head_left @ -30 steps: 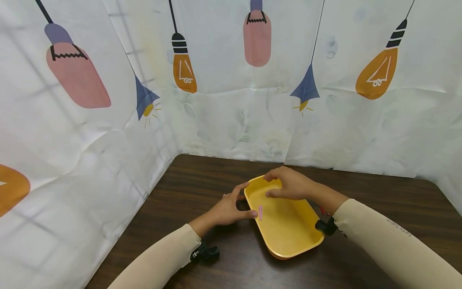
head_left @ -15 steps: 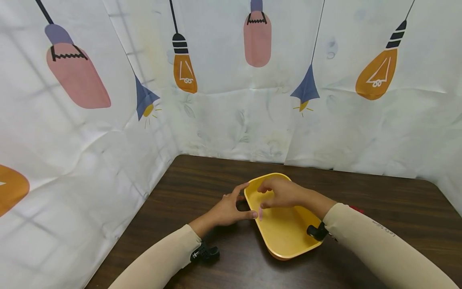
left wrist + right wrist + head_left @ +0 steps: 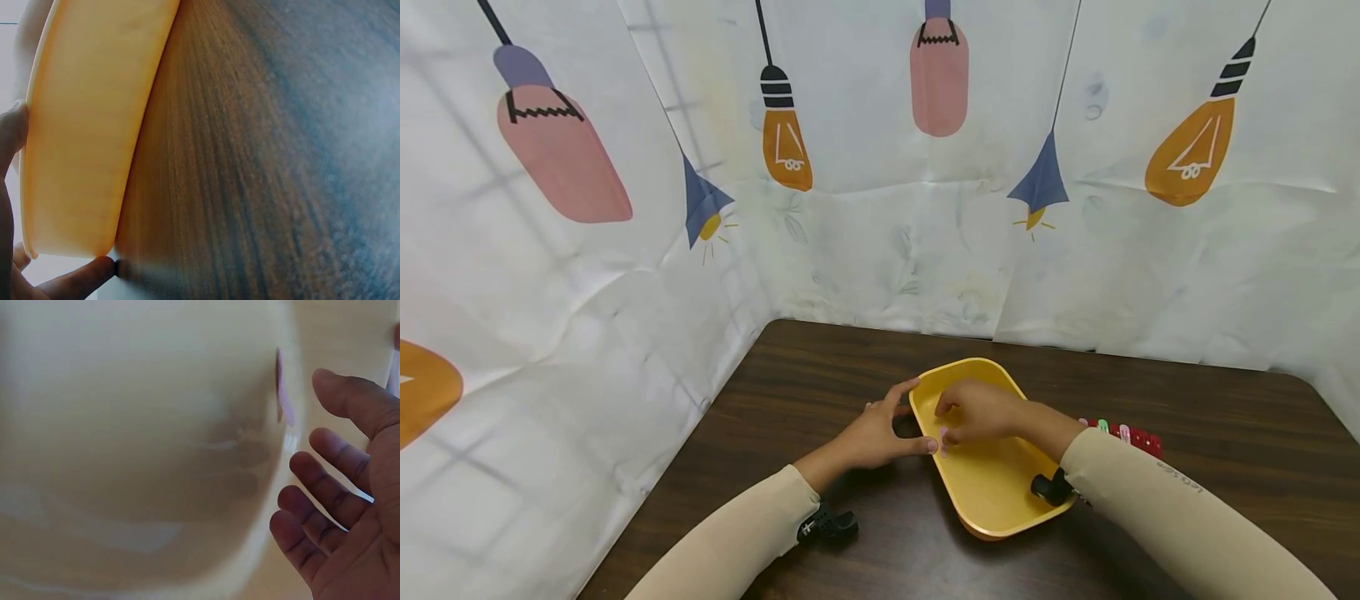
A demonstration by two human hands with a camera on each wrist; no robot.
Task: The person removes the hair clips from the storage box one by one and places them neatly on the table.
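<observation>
A yellow plastic tray [image 3: 992, 492] sits on the brown table in the head view. My left hand [image 3: 880, 433] steadies its left side, thumb on the rim and fingers spread to the far corner; the left wrist view shows a fingertip low against the tray's outer wall [image 3: 87, 137]. Inside the tray, by its left wall, stands a small pink hair clip [image 3: 283, 394]. My right hand [image 3: 981, 410] is lowered into the tray beside this clip. In the right wrist view the right hand's fingers [image 3: 325, 487] are loosely bent, with a gap between thumb and clip.
A red strip [image 3: 1138, 439] bearing pink and green hair clips lies on the table [image 3: 1247, 467] right of the tray, partly covered by my right sleeve [image 3: 1150, 492]. Behind the table hangs a white curtain [image 3: 865, 275] printed with lamps.
My right hand has moved from the tray's far end down and left to the pink clip. The red strip has come into view past the right arm. My left hand stays put.
</observation>
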